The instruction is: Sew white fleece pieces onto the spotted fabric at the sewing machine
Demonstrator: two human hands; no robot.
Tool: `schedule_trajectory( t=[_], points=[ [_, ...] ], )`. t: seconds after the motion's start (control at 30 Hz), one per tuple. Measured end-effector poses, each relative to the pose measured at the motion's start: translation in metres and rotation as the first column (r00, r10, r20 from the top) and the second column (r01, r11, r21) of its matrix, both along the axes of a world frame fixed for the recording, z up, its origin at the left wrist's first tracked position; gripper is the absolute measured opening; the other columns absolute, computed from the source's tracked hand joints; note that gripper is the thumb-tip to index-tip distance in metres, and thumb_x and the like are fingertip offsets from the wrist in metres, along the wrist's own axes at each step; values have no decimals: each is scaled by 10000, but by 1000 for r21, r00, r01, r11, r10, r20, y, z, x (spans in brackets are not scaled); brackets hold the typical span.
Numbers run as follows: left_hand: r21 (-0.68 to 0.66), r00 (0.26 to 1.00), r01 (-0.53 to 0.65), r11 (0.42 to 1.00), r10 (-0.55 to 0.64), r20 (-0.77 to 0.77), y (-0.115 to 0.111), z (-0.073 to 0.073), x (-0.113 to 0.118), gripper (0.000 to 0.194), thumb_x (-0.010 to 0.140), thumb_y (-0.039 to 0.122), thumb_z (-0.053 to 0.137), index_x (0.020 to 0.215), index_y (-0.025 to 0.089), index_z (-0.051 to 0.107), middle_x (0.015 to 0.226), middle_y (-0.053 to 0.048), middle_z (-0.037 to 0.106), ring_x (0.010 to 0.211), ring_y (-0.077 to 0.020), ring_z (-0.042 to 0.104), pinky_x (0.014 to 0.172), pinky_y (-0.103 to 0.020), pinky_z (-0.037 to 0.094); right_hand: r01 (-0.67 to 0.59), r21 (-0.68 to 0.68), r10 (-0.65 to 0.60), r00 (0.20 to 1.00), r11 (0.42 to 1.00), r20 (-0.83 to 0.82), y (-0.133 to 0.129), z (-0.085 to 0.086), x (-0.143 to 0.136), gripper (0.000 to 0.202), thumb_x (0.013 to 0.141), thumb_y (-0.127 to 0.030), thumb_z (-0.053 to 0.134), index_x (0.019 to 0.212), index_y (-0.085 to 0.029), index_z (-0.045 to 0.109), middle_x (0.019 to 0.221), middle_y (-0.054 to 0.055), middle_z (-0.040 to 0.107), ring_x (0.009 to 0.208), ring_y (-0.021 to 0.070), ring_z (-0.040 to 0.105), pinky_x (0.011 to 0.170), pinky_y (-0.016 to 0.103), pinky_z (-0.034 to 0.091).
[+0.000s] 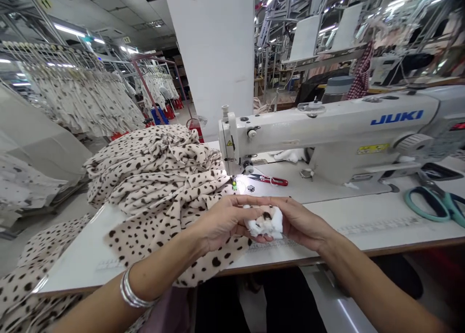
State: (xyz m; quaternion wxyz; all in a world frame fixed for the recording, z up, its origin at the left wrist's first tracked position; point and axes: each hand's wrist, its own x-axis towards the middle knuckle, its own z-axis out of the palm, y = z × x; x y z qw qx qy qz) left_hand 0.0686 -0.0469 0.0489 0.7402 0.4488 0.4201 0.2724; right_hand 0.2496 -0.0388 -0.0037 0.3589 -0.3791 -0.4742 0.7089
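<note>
Between my two hands is a small folded piece of fluffy white fabric (276, 222) with pinkish, dark-spotted patches. My left hand (221, 221) grips it from the left, thumb on top and fingers beneath. My right hand (300, 221) has hold of its right side. Both hands are above the table's front edge, before the needle area of a white sewing machine (327, 129). Left of them lies a large heap of cream fabric with dark spots (156, 173), which reaches to the presser foot and hangs over the edge.
Red-handled snips (272, 180) lie on the machine bed behind my hands. Teal-handled scissors (428, 204) lie at the right of the white table (345, 221). A white pillar (218, 56) stands behind. Spotted garments (83, 95) hang on a rail at the left.
</note>
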Motion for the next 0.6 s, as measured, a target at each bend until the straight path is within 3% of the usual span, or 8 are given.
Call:
schedule_trajectory(
  t=[0.17, 0.3, 0.37, 0.43, 0.5, 0.53, 0.6],
  points=[
    [186, 973, -93, 978, 128, -189, -9, 1, -4, 235, 802, 126, 693, 1033, 127, 737, 807, -51, 680, 597, -102, 609, 568, -240, 553, -40, -48, 38, 998, 998, -51, -19, 1, -3, 365, 822, -503, 691, 998, -183, 671, 859, 23, 654, 724, 109, 612, 602, 215, 489],
    [359, 956, -92, 929, 182, -228, -15, -7, -6, 290, 847, 210, 664, 1124, 134, 707, 962, -79, 691, 591, -79, 576, 545, -200, 500, 3, 18, -4, 998, 1000, 57, -30, 3, -6, 507, 789, -466, 738, 1218, -231, 605, 917, 15, 633, 806, 137, 619, 697, 264, 521],
    [418, 963, -65, 906, 167, -210, -16, -14, -9, 434, 898, 312, 622, 1309, 176, 594, 1078, -91, 671, 660, -104, 613, 592, -219, 526, 12, 70, -21, 991, 997, 133, -31, 4, -9, 524, 801, -473, 718, 1240, -218, 587, 827, -2, 608, 766, 140, 605, 687, 268, 514],
    [473, 960, -48, 880, 170, -220, -17, -23, -15, 630, 943, 429, 546, 1502, 240, 325, 1147, -98, 643, 752, -150, 654, 676, -281, 561, -13, 84, -3, 983, 996, 183, -28, 1, -11, 501, 821, -496, 675, 1213, -195, 596, 754, -10, 585, 697, 136, 577, 643, 264, 497],
    [590, 911, 7, 807, 239, -337, -17, -34, -25, 756, 956, 477, 503, 1555, 256, 98, 1209, -120, 614, 895, -213, 665, 801, -377, 563, -22, 100, -4, 970, 995, 243, -21, -4, -9, 487, 833, -519, 628, 1180, -179, 604, 716, -13, 574, 635, 132, 552, 600, 263, 481],
    [661, 863, 85, 746, 277, -423, -17, -40, -31, 772, 955, 471, 509, 1556, 248, 80, 1266, -138, 586, 1008, -252, 644, 881, -429, 541, -15, 123, -21, 957, 992, 288, -15, -8, -6, 497, 834, -528, 608, 1186, -177, 594, 698, -17, 568, 603, 130, 538, 559, 257, 466],
    [741, 743, 332, 583, 323, -587, -16, -51, -46, 687, 949, 420, 531, 1530, 229, 220, 1387, -156, 512, 1244, -318, 519, 1036, -517, 440, -39, 191, -47, 904, 981, 425, 3, -16, 7, 540, 827, -540, 578, 1229, -180, 562, 646, -29, 560, 542, 131, 510, 472, 246, 416]
  ],
)
